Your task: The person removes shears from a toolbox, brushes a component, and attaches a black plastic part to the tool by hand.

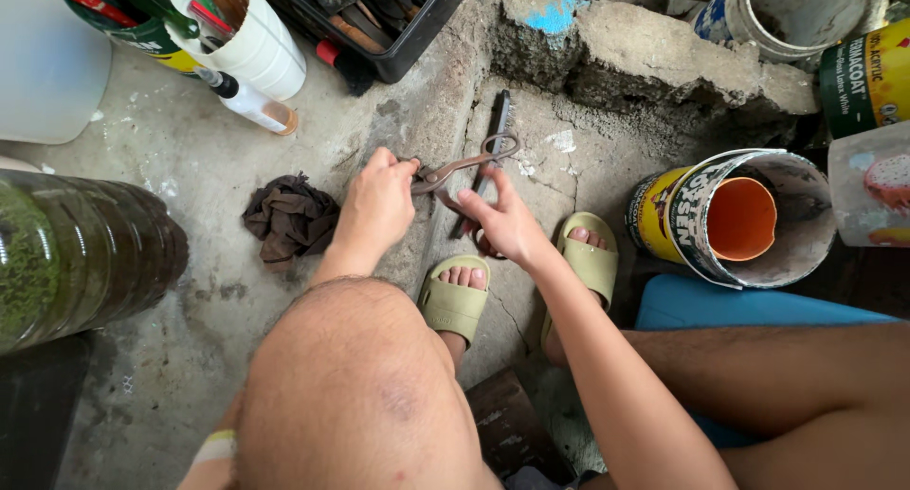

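My left hand grips the blade end of a rusty pair of scissors held just above the concrete floor. My right hand holds the scissors from the other side, fingers on the lower handle loop. Behind the scissors a dark wire brush lies on the concrete. My feet in olive slide sandals rest below the hands, and my bare knee fills the lower middle of the view.
A crumpled brown rag lies left of the hands. A large green bottle lies at far left. A tipped paint can with an orange cup inside sits at right. White tool cup, black tray and broken concrete block stand behind.
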